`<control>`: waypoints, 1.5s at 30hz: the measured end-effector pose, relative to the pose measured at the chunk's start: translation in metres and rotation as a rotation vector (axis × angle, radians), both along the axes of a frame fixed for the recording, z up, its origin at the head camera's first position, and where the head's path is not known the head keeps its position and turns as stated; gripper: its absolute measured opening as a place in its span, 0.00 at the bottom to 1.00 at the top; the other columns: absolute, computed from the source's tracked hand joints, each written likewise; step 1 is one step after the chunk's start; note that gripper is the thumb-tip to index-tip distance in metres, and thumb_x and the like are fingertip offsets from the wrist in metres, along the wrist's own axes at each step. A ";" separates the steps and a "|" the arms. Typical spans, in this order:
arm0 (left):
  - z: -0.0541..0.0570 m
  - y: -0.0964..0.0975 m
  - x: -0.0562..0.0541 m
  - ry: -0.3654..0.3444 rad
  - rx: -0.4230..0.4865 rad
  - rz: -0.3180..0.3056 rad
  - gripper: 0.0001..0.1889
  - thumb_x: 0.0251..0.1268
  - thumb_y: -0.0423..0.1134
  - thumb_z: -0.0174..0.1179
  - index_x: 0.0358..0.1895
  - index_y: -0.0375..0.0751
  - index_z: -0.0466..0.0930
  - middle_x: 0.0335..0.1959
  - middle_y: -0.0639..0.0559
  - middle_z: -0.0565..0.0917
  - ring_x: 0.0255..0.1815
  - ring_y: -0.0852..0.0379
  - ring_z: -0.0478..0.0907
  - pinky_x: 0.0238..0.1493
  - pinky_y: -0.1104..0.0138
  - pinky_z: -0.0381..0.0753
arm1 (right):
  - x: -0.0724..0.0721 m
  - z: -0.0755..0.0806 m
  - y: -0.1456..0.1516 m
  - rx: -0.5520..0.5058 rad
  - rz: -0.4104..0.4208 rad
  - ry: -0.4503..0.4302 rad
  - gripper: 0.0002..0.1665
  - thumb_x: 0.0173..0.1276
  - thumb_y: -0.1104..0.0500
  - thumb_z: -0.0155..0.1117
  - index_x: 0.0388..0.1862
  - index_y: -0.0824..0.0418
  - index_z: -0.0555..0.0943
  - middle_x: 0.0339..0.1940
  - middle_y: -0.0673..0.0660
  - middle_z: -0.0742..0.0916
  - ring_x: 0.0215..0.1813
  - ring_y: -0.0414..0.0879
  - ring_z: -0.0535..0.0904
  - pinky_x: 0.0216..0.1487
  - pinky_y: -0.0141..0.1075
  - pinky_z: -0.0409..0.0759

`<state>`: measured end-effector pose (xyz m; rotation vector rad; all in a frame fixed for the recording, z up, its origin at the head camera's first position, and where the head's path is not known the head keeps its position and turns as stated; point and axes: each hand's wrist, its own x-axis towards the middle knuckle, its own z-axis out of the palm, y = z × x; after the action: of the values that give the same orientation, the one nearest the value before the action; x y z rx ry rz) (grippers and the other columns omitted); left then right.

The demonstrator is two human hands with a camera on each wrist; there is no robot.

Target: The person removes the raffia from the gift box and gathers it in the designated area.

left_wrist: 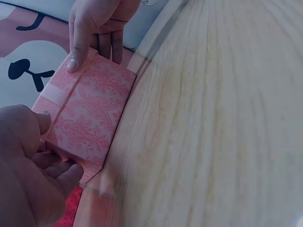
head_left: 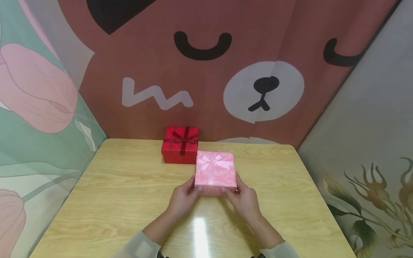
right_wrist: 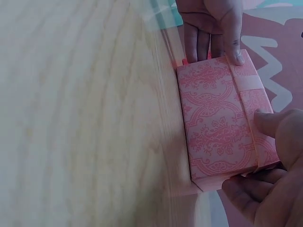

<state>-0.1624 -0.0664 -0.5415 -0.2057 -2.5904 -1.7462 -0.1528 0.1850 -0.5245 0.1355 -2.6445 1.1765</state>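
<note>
A pink gift box (head_left: pixel 215 175) with a pale ribbon bow on its lid is held between both hands, in front of the red box and slightly to its right. My left hand (head_left: pixel 183 198) grips its left side, thumb on the near face and fingers along the side. On the opposite side my right hand (head_left: pixel 246 200) grips it the same way. Both wrist views show the patterned near face of the pink box (left_wrist: pixel 90 109) and both thumbs against it. Whether its base touches the table cannot be told. The red gift box (head_left: pixel 179 145) with a dark ribbon bow sits on the table.
The light wooden table (head_left: pixel 129 200) has its back edge against a curtain (head_left: pixel 206 79) printed with a brown bear. Flower-patterned hangings flank the table on the left (head_left: pixel 38 93) and right (head_left: pixel 364 150). A bright reflection lies on the tabletop near me.
</note>
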 end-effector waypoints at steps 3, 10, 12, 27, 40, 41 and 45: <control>0.001 -0.002 0.005 -0.016 -0.003 0.004 0.35 0.73 0.52 0.66 0.78 0.46 0.68 0.71 0.54 0.76 0.70 0.61 0.74 0.66 0.64 0.77 | 0.005 0.001 -0.003 -0.012 0.003 -0.010 0.51 0.65 0.44 0.78 0.78 0.65 0.67 0.46 0.66 0.90 0.39 0.44 0.88 0.33 0.29 0.85; 0.001 -0.012 0.017 -0.007 -0.026 0.014 0.36 0.72 0.56 0.65 0.78 0.47 0.68 0.71 0.55 0.76 0.70 0.57 0.74 0.66 0.59 0.78 | 0.013 0.000 -0.008 -0.021 0.036 0.042 0.50 0.63 0.46 0.79 0.76 0.69 0.69 0.52 0.68 0.88 0.43 0.50 0.90 0.38 0.33 0.88; 0.001 -0.015 0.019 0.012 -0.039 0.025 0.36 0.71 0.56 0.66 0.77 0.47 0.69 0.71 0.54 0.76 0.70 0.57 0.75 0.66 0.59 0.78 | 0.014 0.001 -0.010 -0.018 0.047 0.041 0.51 0.63 0.46 0.79 0.76 0.69 0.69 0.56 0.69 0.87 0.45 0.52 0.90 0.39 0.35 0.89; 0.006 -0.019 0.029 0.033 -0.071 0.051 0.34 0.72 0.52 0.67 0.77 0.50 0.69 0.71 0.54 0.76 0.71 0.55 0.74 0.67 0.57 0.76 | 0.016 0.004 -0.015 0.000 0.034 0.031 0.51 0.61 0.44 0.80 0.75 0.67 0.71 0.60 0.64 0.85 0.47 0.52 0.89 0.40 0.41 0.89; 0.011 -0.019 0.026 0.130 -0.154 0.078 0.32 0.70 0.50 0.69 0.75 0.52 0.72 0.70 0.53 0.77 0.69 0.51 0.75 0.67 0.53 0.77 | 0.015 0.008 -0.013 -0.023 0.012 0.075 0.49 0.61 0.43 0.80 0.74 0.65 0.73 0.64 0.64 0.82 0.23 0.31 0.68 0.33 0.34 0.83; 0.012 -0.019 0.026 0.148 -0.156 0.074 0.32 0.70 0.50 0.69 0.75 0.50 0.72 0.70 0.53 0.77 0.70 0.51 0.75 0.67 0.53 0.76 | 0.015 0.009 -0.013 -0.031 0.012 0.076 0.49 0.62 0.42 0.80 0.75 0.64 0.73 0.64 0.64 0.83 0.27 0.34 0.77 0.39 0.37 0.87; 0.017 -0.020 0.026 0.250 -0.160 0.054 0.32 0.71 0.48 0.69 0.75 0.44 0.72 0.71 0.50 0.75 0.70 0.49 0.74 0.67 0.53 0.76 | 0.015 0.015 -0.013 -0.072 0.017 0.085 0.50 0.62 0.41 0.79 0.75 0.64 0.73 0.63 0.62 0.84 0.63 0.50 0.82 0.62 0.47 0.82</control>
<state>-0.1368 -0.0868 -0.5242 -0.3290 -2.5262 -1.3963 -0.1382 0.1720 -0.5092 0.1908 -2.5291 1.2415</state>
